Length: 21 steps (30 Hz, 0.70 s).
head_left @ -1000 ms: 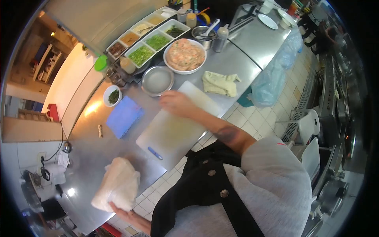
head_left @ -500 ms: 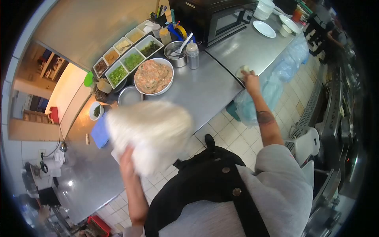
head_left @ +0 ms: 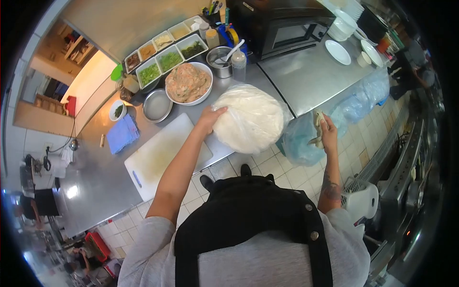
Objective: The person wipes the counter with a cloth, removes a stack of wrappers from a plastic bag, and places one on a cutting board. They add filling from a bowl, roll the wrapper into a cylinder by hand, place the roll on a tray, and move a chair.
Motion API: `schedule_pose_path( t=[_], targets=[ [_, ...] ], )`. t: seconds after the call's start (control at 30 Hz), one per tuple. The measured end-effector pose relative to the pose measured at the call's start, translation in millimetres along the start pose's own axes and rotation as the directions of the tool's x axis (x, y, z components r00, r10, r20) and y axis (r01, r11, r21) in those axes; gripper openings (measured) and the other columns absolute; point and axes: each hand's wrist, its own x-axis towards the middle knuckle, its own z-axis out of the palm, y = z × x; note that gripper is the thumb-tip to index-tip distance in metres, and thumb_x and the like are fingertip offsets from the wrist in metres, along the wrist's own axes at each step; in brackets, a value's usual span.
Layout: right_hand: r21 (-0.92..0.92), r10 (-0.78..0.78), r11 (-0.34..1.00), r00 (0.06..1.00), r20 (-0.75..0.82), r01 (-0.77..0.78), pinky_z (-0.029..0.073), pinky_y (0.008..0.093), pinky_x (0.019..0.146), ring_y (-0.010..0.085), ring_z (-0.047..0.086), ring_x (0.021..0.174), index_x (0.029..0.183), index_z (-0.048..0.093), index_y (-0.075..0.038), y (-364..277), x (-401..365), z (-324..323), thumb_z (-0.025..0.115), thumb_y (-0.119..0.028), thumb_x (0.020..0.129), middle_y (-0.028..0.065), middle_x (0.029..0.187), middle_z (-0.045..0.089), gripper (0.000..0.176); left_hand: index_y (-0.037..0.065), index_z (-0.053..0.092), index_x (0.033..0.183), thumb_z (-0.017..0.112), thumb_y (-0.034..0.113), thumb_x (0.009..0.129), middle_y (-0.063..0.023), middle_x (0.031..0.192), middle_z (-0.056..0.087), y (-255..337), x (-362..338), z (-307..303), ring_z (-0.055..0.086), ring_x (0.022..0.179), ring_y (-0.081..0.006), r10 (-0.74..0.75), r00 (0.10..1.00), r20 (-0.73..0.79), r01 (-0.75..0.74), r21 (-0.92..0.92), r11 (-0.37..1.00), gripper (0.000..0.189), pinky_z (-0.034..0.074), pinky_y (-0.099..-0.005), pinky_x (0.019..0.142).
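Note:
My left hand (head_left: pixel 210 118) grips the near-left side of a clear plastic bag of round, flat white dough sheets (head_left: pixel 249 119). It hangs over the counter's front edge, just right of a white cutting board (head_left: pixel 158 150). My right hand (head_left: pixel 329 135) pinches a limp, pale strip of material (head_left: pixel 318 125) between thumb and fingers; its kind I cannot tell. Beneath that hand is a teal plastic bin liner (head_left: pixel 302 143). Behind the dough stands a white bowl of pinkish minced filling (head_left: pixel 189 83).
Topping tubs (head_left: pixel 169 61) line the back, beside a steel pot (head_left: pixel 220 62) and a squeeze bottle (head_left: pixel 238 66). A steel pan (head_left: pixel 157 105) and a blue cloth (head_left: pixel 122 134) lie left. A black oven (head_left: pixel 282 28) and white plates (head_left: pixel 338 52) occupy the right side.
The bagged dough has moved right and away from me, uncovering the cutting board. My right hand has come off the counter edge to over the bin liner, holding the pale strip.

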Motion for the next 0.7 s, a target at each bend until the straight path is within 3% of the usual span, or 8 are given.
schedule_pose_path(
  t=[0.03,0.1,0.2,0.3,0.37,0.5,0.63,0.7],
  targets=[
    [0.021,-0.010,1.000,1.000,0.004,0.010,0.044,0.0292,0.092,0.0165,0.058,0.102,0.125,0.057,0.000,-1.7,0.2,7.1,0.056,-0.021,0.094,0.0102,0.111,0.064,0.037,-0.011,0.040,0.126,0.075,0.016,0.078,-0.0223,0.116,0.058,-7.5,-1.7,-2.9,0.064,0.096,-0.0333,0.002,1.000,-0.016,-0.002,-0.008,1.000,0.066,0.055,-0.0409,0.080],
    [-0.015,-0.070,0.997,0.998,0.006,0.070,0.043,0.0299,0.093,0.0179,0.058,0.104,0.124,0.058,0.000,-12.1,3.9,25.2,0.056,-0.022,0.094,0.0110,0.114,0.063,0.037,-0.013,0.038,0.126,0.078,0.021,0.072,-0.0241,0.113,0.058,-27.0,-14.2,-2.7,0.061,0.098,-0.0374,0.474,0.783,-0.404,-0.215,0.539,0.815,0.075,0.052,-0.0423,0.085],
    [-0.112,-0.234,0.967,0.972,-0.028,0.230,0.042,0.0313,0.094,0.0206,0.057,0.109,0.123,0.059,-0.001,-21.8,27.2,54.1,0.056,-0.022,0.095,0.0126,0.119,0.061,0.035,-0.012,0.042,0.126,0.078,0.025,0.067,-0.0246,0.104,0.060,-49.4,-45.6,-5.7,0.059,0.098,-0.0389,0.518,0.649,-0.557,-0.056,0.643,0.763,0.078,0.049,-0.0435,0.085],
    [-0.273,-0.426,0.872,0.905,-0.017,0.406,0.042,0.0325,0.096,0.0232,0.057,0.110,0.124,0.058,-0.002,-38.3,51.2,82.2,0.054,-0.023,0.096,0.0142,0.124,0.058,0.036,-0.009,0.054,0.105,0.074,0.029,0.070,-0.0242,0.095,0.060,-49.7,-87.1,18.7,0.060,0.090,-0.0389,0.191,0.914,-0.357,0.055,0.578,0.814,0.056,0.048,-0.0469,0.077],
    [-0.230,-0.464,0.859,0.886,0.024,0.456,0.042,0.0322,0.096,0.0225,0.057,0.110,0.127,0.055,-0.001,-35.5,70.3,96.6,0.052,-0.025,0.097,0.0129,0.124,0.058,0.038,-0.006,0.054,0.096,0.073,0.029,0.070,-0.0254,0.094,0.061,-85.6,-79.7,31.2,0.060,0.092,-0.0382,0.163,0.904,-0.396,0.080,0.529,0.845,0.048,0.049,-0.0466,0.080],
    [0.400,-0.042,0.913,0.954,0.298,-0.084,0.044,0.0316,0.096,0.0202,0.055,0.115,0.132,0.049,-0.002,-68.0,59.9,125.4,0.047,-0.025,0.099,0.0098,0.128,0.056,0.040,-0.003,0.054,0.091,0.067,0.023,0.071,-0.0204,0.088,0.062,-98.7,-81.7,50.6,0.061,0.080,-0.0366,0.512,0.771,-0.379,-0.154,0.668,0.728,0.035,0.049,-0.0425,0.075],
    [0.399,-0.007,0.876,0.817,0.576,-0.273,0.044,0.0314,0.095,0.0189,0.055,0.113,0.134,0.046,0.000,-121.3,12.3,174.1,0.045,-0.024,0.100,0.0099,0.128,0.055,0.042,-0.004,0.058,0.099,0.067,0.023,0.075,-0.0218,0.094,0.063,-85.0,-110.7,18.2,0.062,0.084,-0.0333,0.310,0.912,-0.269,-0.114,0.559,0.821,0.037,0.050,-0.0401,0.078],
    [0.307,-0.118,0.942,0.725,0.678,-0.134,0.044,0.0308,0.095,0.0185,0.055,0.112,0.134,0.046,0.000,-137.6,-11.1,208.6,0.049,-0.021,0.097,0.0094,0.127,0.055,0.042,-0.004,0.059,0.110,0.065,0.021,0.081,-0.0177,0.101,0.064,-93.0,-134.0,0.7,0.064,0.089,-0.0260,0.339,0.892,-0.299,-0.181,0.450,0.874,0.039,0.051,-0.0357,0.080]
  ],
)
